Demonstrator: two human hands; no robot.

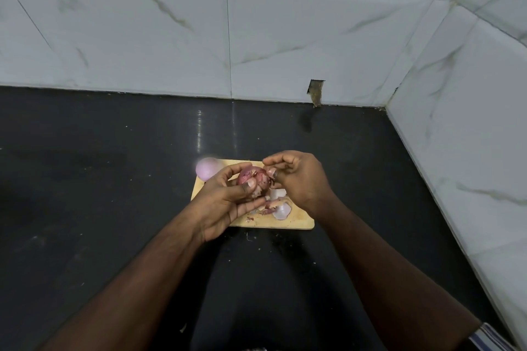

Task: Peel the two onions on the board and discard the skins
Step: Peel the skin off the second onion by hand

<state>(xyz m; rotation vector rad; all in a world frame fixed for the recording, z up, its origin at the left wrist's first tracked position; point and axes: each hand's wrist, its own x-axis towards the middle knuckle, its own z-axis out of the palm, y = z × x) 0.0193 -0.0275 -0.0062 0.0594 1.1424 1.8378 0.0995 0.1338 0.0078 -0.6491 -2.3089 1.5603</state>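
My left hand (225,199) grips a red onion (254,178) above a small wooden board (296,221), thumb pressed on its front. The onion still carries dark red skin. My right hand (296,177) pinches a bit of skin at the onion's right side between thumb and forefinger. A second onion (206,168), pale pink and peeled, sits at the board's far left corner, partly behind my left fingers. Loose onion skins (278,206) and pale peel pieces lie on the board below my hands.
The board lies on a black stone counter (99,179). White marble-look tiled walls (171,37) close the back and the right side. A small hole in the tiles (316,91) sits at the counter's back edge. Skin crumbs dot the counter in front of the board.
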